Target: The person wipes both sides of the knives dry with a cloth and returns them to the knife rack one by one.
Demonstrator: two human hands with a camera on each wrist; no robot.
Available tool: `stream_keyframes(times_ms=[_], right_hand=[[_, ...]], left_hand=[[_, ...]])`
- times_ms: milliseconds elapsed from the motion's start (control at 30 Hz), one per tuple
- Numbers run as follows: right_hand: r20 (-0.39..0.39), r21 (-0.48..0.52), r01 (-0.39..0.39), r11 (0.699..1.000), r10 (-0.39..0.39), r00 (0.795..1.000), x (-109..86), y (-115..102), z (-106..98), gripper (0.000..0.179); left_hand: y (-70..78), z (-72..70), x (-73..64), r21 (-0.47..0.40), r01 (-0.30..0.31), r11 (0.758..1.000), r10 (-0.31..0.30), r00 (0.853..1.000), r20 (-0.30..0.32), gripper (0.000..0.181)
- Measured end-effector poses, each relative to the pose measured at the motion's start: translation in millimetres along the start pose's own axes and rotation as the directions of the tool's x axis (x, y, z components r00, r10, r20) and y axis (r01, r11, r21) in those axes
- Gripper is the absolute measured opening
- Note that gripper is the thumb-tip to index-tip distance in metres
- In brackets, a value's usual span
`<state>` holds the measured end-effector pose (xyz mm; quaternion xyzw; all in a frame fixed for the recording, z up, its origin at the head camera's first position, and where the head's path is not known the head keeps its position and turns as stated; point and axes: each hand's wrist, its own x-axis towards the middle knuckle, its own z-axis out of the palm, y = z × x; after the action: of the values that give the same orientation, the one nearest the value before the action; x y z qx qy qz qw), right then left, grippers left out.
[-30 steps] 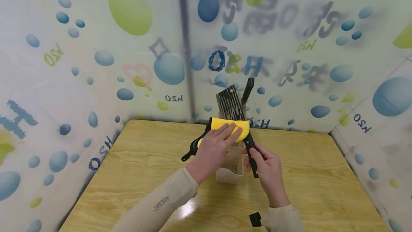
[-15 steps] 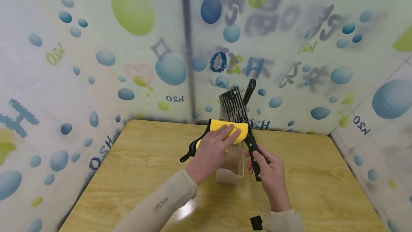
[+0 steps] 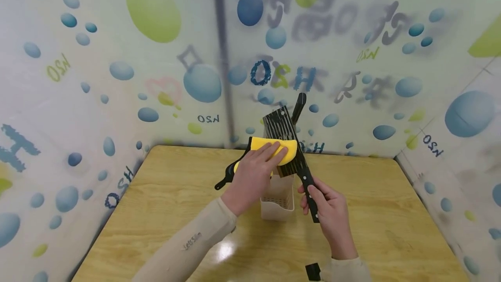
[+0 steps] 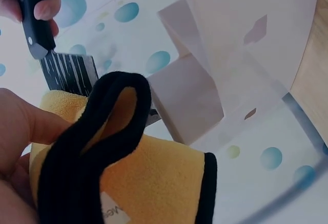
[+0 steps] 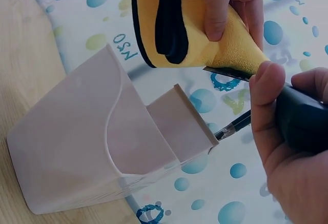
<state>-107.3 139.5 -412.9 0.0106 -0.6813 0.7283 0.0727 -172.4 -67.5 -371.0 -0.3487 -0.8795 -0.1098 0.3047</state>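
My right hand [image 3: 332, 214] grips the black riveted handle of a cleaver [image 3: 278, 123], whose dark, light-streaked blade slants up to the left. A folded yellow cloth [image 3: 261, 142] with black edging lies across the blade. My left hand [image 3: 252, 179] holds this cloth, fingers spread over its front; in the right wrist view the thumb [image 5: 215, 26] is on the other side. Part of the blade is hidden under the cloth, and a streaked strip shows below it. Behind the cleaver rises the black handle of another knife [image 3: 299, 104].
Below the hands, a pale beige plastic holder [image 3: 277, 211] with a perforated bottom stands on the wooden table [image 3: 176, 229]. The second knife is in its rear section [image 5: 179, 119]. A bubble-print wall covering [image 3: 180, 116] closes off the back and sides. A black piece [image 3: 313, 271] sits by the right cuff.
My left hand and the cloth have moved slightly up along the blade, uncovering a strip of it near the handle. The right hand keeps its grip and has shifted slightly down and right.
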Motion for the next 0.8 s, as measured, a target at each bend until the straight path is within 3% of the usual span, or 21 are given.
stream_keyframes(times_ms=[800], right_hand=[[0.058,-0.019,0.033,0.999,-0.032,0.998,0.2,4.2,-4.1,0.035]], left_hand=[[-12.5,-3.4,7.3,0.04,0.02,0.999,-0.02,1.0,0.002,0.065]])
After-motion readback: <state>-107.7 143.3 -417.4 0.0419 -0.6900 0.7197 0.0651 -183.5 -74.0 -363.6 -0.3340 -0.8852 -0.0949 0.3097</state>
